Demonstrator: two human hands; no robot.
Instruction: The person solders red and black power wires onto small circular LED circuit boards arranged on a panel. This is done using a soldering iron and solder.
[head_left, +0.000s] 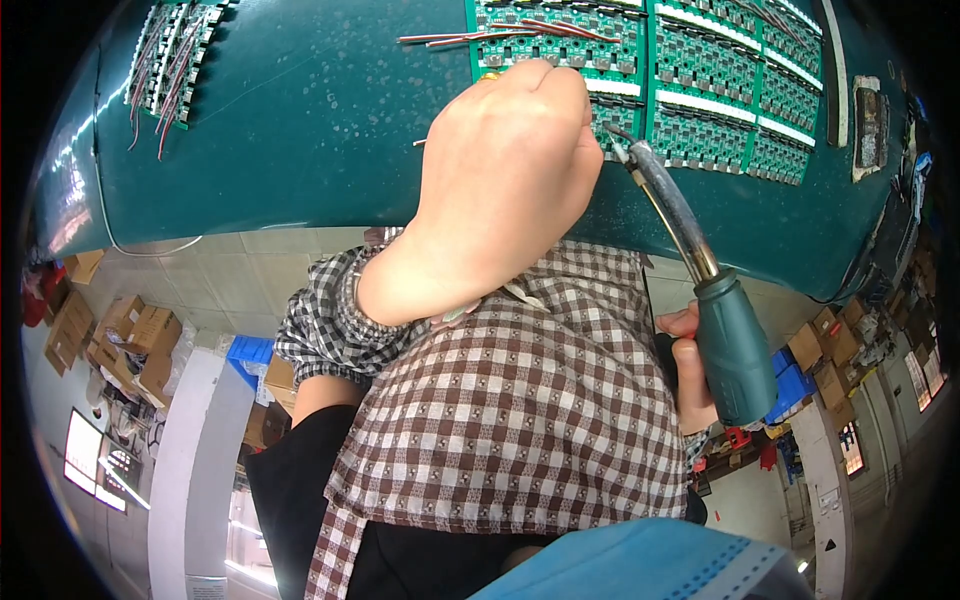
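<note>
My left hand (510, 165) is curled closed over the lower left part of the green circuit boards (690, 75). Its fingertips are hidden beneath it, and so is whatever they hold. A short wire end (419, 143) pokes out at its left side. In my right hand (690, 375) is a soldering iron (735, 345) with a green handle. The iron's tip points up and left, close to the left hand's thumb side at the boards' lower edge. Several red, black and white wires (520, 33) lie across the boards just beyond the left hand.
Another group of boards with wires (172, 65) lies at the far left of the green work surface (310, 110). A small worn tray-like block (868, 130) and a long strip (835, 75) are at the right. Cardboard boxes (140, 335) stand on the floor behind.
</note>
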